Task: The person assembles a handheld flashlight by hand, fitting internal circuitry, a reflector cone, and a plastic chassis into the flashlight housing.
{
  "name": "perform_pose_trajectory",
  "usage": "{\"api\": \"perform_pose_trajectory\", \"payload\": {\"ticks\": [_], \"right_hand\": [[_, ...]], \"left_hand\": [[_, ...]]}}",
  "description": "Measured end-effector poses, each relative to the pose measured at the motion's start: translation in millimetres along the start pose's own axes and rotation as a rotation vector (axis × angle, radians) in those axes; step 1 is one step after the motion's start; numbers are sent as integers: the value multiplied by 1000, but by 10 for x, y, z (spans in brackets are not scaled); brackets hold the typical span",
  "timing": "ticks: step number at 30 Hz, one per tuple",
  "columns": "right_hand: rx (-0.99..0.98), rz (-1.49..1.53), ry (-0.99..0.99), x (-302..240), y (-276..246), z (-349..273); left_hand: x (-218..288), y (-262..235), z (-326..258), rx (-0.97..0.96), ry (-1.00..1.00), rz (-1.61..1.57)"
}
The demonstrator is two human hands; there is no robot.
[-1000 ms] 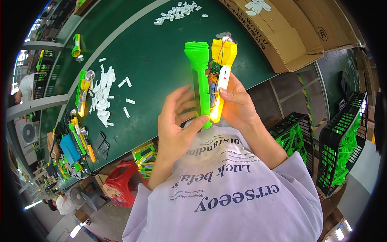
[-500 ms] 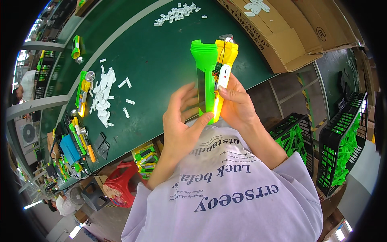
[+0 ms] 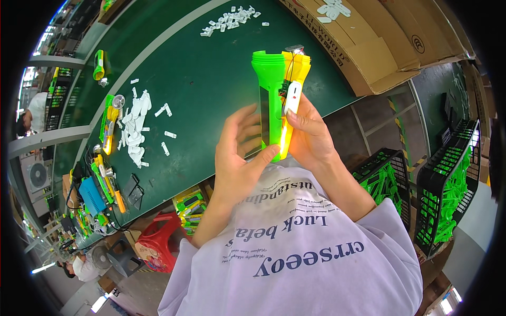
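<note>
Head view: I see green shell (image 3: 269, 100) and yellow shell (image 3: 291, 105), long axes toward 12 o'clock; left hand (image 3: 240, 158) grasps green, right hand (image 3: 311, 137) yellow.

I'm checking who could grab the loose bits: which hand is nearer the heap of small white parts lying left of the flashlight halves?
Left. The left hand is nearer the white parts, with bare green table between. The right hand holds the flashlight halves farther off.
</note>
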State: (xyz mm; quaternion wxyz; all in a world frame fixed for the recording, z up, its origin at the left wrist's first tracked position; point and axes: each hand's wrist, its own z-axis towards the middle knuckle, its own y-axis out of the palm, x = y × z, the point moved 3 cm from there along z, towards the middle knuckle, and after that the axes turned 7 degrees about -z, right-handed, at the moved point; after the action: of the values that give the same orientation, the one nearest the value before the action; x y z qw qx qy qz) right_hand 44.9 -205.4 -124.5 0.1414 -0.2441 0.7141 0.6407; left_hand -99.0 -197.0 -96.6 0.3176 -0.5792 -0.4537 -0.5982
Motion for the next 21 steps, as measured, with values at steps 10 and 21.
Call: {"api": "perform_pose_trajectory", "payload": {"ticks": [10,21], "right_hand": [[-20,-18,-9,46,-85,19],[-33,-83,12,38,-3,18]], "left_hand": [[-7,61,9,10,-9,-37],[-41,31,-15,-13,31,-9]]}}
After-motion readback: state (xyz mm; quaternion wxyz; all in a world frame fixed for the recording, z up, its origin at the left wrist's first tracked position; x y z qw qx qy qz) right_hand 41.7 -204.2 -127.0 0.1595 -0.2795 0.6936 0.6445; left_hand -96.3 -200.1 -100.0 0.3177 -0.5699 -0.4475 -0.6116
